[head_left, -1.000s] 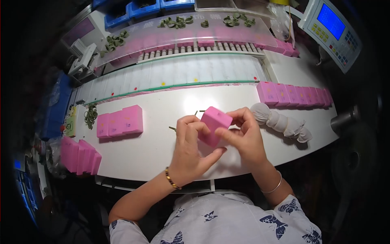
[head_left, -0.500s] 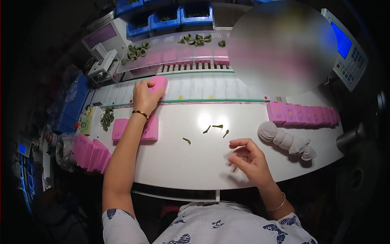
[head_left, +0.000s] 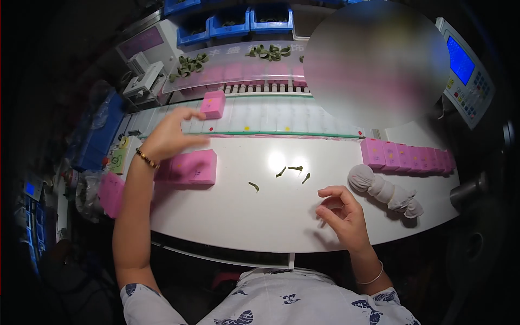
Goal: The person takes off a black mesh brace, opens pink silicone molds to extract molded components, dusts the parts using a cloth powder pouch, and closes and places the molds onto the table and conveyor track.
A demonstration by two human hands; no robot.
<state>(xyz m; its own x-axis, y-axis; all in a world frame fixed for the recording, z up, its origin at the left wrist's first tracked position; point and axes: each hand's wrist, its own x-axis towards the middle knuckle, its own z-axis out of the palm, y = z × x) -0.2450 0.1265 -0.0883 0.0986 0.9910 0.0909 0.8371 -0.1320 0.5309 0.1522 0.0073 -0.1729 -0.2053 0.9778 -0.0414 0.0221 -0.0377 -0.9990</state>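
Observation:
My left hand (head_left: 169,135) is empty, its thumb and fingers spread apart. Just beyond its fingertips a pink block (head_left: 213,105) stands on the glass-topped strip (head_left: 260,114). Below that hand, more pink blocks (head_left: 203,168) sit side by side on the white table (head_left: 238,219), partly covered by my hand and wrist. My right hand (head_left: 346,219) hovers over the table at the right with fingers loosely curled, a gap between thumb and forefinger, and nothing visible in it. Several small dark green pieces (head_left: 295,168) lie on the table between my hands.
A row of pink blocks (head_left: 398,156) lines the right side, behind a knotted white cloth bundle (head_left: 384,190). Green curled pieces (head_left: 271,52) rest on a clear shelf at the back, below blue bins (head_left: 230,24). A keypad display (head_left: 460,62) stands at far right.
My left hand has let go of the pink block on the strip and drawn back to the left, opening its fingers. The right hand has barely moved.

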